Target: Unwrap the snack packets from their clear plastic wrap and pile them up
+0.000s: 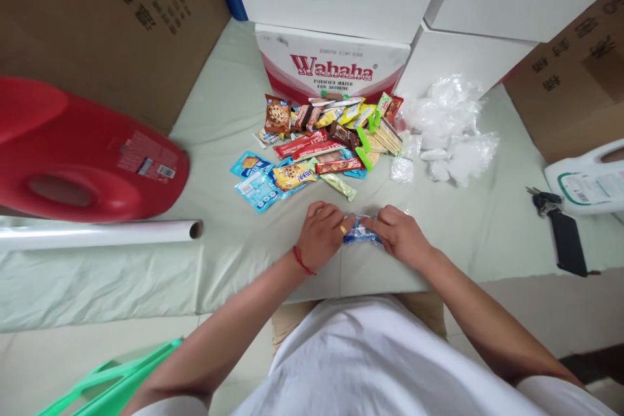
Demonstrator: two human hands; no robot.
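Between my two hands lies a blue snack packet with shiny clear plastic about it, near the front of the cloth-covered table. My left hand, with a red string at its wrist, has its fingers closed on the packet's left end. On the right end, my right hand pinches with bent fingers. Just beyond the hands is a pile of wrapped snacks, in red, yellow, blue, green and brown wrappers. Blue packets lie at its near left. A heap of clear plastic bags sits to the right.
A white-and-red Wahaha carton stands behind the pile. On the left are a big red jug, a white roll and a brown box. A white bottle and keys with a black case lie right.
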